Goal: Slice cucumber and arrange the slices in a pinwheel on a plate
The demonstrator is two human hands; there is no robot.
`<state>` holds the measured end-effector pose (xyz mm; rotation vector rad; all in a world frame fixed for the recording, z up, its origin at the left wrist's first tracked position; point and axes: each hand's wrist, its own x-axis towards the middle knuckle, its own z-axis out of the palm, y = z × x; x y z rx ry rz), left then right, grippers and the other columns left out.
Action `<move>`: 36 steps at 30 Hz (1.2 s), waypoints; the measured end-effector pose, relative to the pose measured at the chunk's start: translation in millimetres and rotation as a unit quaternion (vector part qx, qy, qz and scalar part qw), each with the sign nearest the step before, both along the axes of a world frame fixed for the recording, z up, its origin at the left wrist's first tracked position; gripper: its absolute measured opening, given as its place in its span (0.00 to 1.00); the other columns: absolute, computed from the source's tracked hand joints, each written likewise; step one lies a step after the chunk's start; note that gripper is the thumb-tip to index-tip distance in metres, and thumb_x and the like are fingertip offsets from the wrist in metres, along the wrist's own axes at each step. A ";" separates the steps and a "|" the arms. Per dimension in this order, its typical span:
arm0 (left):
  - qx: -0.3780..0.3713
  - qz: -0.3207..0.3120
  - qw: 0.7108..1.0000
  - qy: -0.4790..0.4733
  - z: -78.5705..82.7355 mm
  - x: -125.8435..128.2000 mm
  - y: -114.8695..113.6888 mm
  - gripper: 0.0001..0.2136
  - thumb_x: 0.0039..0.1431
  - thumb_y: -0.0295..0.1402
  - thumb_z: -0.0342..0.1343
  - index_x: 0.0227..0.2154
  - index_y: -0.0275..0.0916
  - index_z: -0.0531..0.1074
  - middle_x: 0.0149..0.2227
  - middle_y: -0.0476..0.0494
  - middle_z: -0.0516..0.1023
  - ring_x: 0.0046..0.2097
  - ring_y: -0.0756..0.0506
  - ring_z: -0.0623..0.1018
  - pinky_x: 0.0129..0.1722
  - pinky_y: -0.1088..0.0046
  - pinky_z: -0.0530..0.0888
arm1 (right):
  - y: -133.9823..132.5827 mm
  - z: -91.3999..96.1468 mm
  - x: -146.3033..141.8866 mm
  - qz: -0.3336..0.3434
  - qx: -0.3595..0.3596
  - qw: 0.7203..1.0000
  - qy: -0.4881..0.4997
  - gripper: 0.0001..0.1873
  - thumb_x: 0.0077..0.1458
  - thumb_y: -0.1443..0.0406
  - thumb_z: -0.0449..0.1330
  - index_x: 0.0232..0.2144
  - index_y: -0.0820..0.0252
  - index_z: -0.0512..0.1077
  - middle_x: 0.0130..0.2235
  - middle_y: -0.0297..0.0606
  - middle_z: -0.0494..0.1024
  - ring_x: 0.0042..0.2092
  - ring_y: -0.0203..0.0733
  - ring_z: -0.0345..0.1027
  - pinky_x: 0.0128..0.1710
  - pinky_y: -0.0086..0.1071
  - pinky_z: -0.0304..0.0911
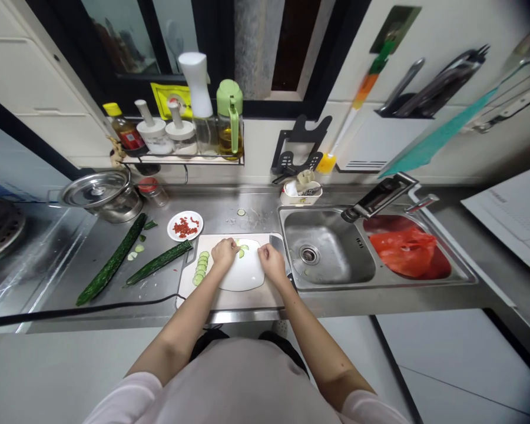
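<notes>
My left hand (224, 252) rests curled at the far left rim of a white plate (245, 277) on the cutting board (229, 297), its fingers by a few cucumber slices (242, 249) on the plate. My right hand (271, 260) is closed at the plate's right rim; what it grips is hidden. A knife (277, 242) lies on the board just behind that hand. A row of cucumber slices (200, 268) lies on the board left of the plate.
Two long cucumbers (111, 262) (159, 262) lie on the steel counter at left, near a small dish of chopped red chili (185, 226). A pot (101, 194) stands behind. The sink (331, 253) is right, with a red bag (401, 250) in the far basin. A black cable (79, 309) runs along the counter edge.
</notes>
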<state>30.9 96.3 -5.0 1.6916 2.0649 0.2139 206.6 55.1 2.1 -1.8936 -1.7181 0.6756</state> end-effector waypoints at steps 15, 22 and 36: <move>0.099 0.132 0.978 -0.125 4.2 -46.5 -56.4 0.10 0.56 0.41 0.54 0.37 0.43 0.75 0.33 0.49 0.78 0.35 0.47 0.74 0.31 0.75 0.61 | -29.5 -3.9 10.7 -0.007 0.039 0.999 0.028 0.16 0.58 0.57 0.50 0.31 0.59 0.72 0.24 0.32 0.69 0.26 0.36 0.61 0.27 0.28 0.49; 0.095 0.159 0.974 -0.133 -3.9 -94.5 -89.6 0.12 0.56 0.42 0.53 0.37 0.42 0.75 0.31 0.47 0.78 0.33 0.47 0.75 0.31 0.75 0.63 | -41.6 -5.8 8.9 0.003 0.039 0.999 0.036 0.15 0.58 0.58 0.49 0.31 0.59 0.72 0.23 0.32 0.69 0.26 0.37 0.61 0.27 0.27 0.50; 0.042 0.189 0.979 -0.068 -4.7 -118.5 -121.7 0.14 0.57 0.44 0.51 0.39 0.43 0.75 0.36 0.45 0.80 0.37 0.43 0.77 0.33 0.71 0.65 | -54.1 -7.0 -5.5 0.023 0.012 0.999 0.028 0.15 0.57 0.58 0.48 0.32 0.58 0.71 0.23 0.33 0.70 0.27 0.38 0.62 0.27 0.28 0.50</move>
